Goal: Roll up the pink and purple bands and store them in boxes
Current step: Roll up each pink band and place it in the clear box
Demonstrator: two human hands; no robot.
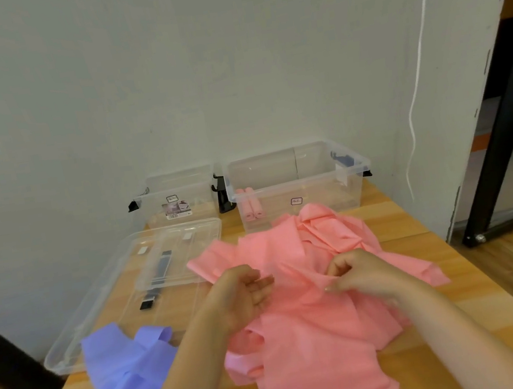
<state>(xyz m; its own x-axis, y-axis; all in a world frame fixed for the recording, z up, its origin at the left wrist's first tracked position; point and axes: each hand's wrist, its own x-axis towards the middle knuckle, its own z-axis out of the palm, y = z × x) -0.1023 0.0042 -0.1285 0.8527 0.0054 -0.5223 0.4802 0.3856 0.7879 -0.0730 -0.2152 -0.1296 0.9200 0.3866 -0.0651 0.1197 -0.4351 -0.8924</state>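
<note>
Pink bands (303,304): tangled heap, mid-counter (441,350). Right hand (358,274) pinches a fold; left hand (247,291) lies relaxed, palm up, holding nothing. Risk: several layers lift together, and the roll starts skewed. Purple bands (120,384): left, at the counter edge, may slide off; lower part cut off. Two pink rolls (252,206) in right box (300,184); left box (175,200) contents unclear. Band count indeterminate.

Right hand (361,273) pinching pink bands (308,337), left hand (247,293) open, purple bands (120,384) beside
</note>
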